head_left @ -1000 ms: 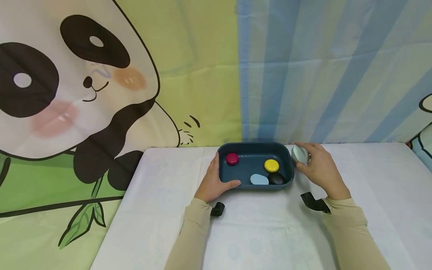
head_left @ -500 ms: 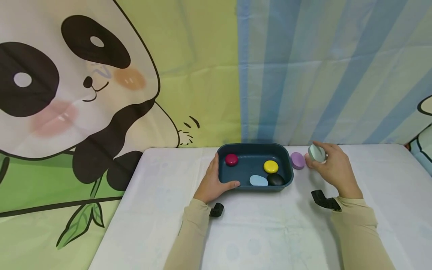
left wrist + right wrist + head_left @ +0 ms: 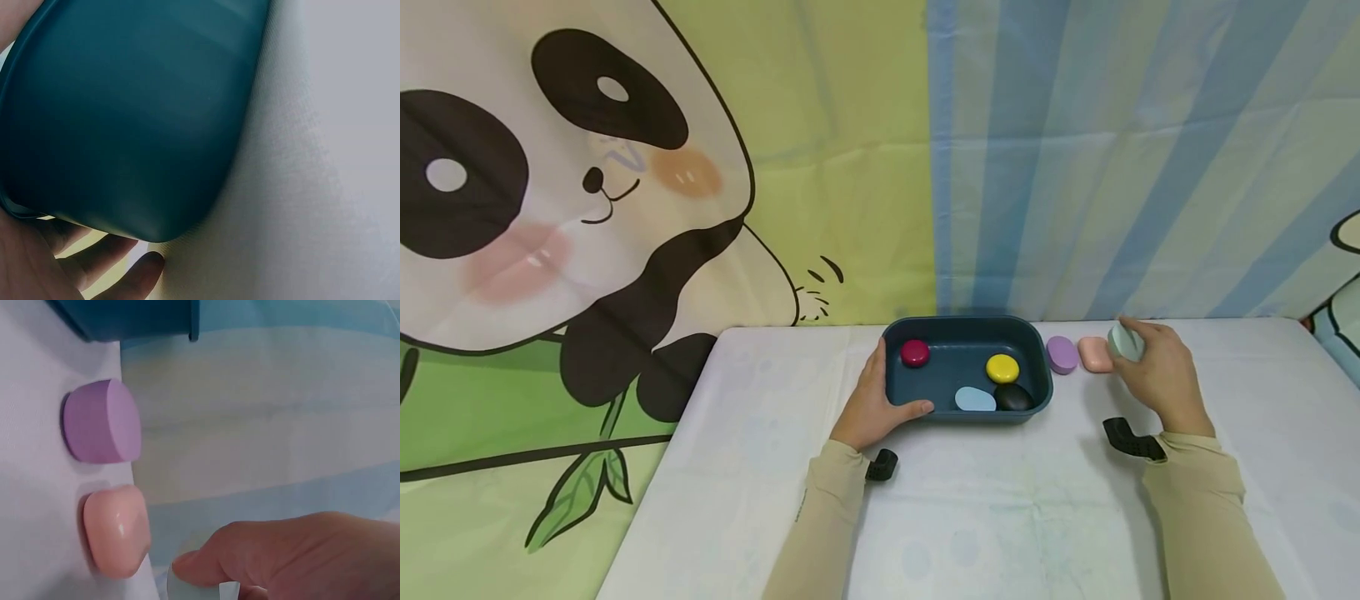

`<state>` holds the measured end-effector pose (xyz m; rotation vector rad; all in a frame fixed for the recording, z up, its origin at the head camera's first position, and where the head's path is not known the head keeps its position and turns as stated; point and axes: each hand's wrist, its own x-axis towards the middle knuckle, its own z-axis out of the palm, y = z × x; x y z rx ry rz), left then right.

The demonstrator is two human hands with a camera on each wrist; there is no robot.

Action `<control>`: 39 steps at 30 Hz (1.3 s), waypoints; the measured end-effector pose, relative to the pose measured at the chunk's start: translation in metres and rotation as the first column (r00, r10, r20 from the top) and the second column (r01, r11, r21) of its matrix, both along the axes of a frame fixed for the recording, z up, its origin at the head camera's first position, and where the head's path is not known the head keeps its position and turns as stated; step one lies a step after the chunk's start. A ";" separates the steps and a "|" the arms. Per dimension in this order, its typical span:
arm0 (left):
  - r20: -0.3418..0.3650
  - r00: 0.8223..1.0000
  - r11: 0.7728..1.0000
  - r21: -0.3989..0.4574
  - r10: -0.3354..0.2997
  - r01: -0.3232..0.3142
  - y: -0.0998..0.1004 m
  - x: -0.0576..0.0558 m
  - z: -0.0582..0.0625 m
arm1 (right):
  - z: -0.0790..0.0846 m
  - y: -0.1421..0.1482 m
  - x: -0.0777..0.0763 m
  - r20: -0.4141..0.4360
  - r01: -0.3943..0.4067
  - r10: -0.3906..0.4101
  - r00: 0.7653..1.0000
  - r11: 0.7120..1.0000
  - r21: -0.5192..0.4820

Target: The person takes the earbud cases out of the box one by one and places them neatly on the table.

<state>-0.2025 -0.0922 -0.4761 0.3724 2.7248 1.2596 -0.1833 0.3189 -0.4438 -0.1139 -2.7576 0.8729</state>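
My left hand (image 3: 880, 402) grips the left end of a dark blue rectangular tub (image 3: 940, 414), fingers along its end wall and thumb on the front rim. In the left wrist view, the tub's smooth outer wall (image 3: 137, 119) fills much of the picture. At the right, my right hand (image 3: 1165, 371) pinches a pale green rounded block (image 3: 1124, 342) between thumb and fingers. Just left of it on the table lie a pink rounded-square block (image 3: 1094, 355) and a purple oval block (image 3: 1062, 355), which is nearest the tub. Both show from the side in the right wrist view.
Inside the tub are a red round piece (image 3: 915, 353), a yellow one (image 3: 1002, 368), a black one (image 3: 1012, 397) and a light blue oval (image 3: 975, 399). A white cloth covers the table (image 3: 970, 508). Behind its back edge hangs a printed curtain (image 3: 1075, 167).
My right hand has carried the pale green block rightward from beside the tub, uncovering the purple and then the pink block. My left hand and the tub have stayed in place.
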 end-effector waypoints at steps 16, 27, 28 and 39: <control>0.003 1.000 1.000 0.004 -0.002 0.002 0.000 -0.001 -0.003 | -0.025 0.015 -0.008 0.031 0.063 -0.063 0.998 0.998 0.020; -0.002 1.000 1.000 0.012 0.002 -0.002 0.000 0.000 -0.001 | -0.030 0.017 -0.013 0.044 0.063 -0.064 0.997 0.998 0.016; -0.003 1.000 1.000 0.012 0.001 -0.001 0.000 -0.001 -0.001 | -0.031 0.018 -0.013 0.047 0.059 -0.060 0.997 0.998 0.013; -0.003 1.000 1.000 0.021 -0.001 0.001 0.000 0.000 -0.001 | -0.022 0.018 -0.010 -0.007 0.011 -0.011 1.000 1.000 0.007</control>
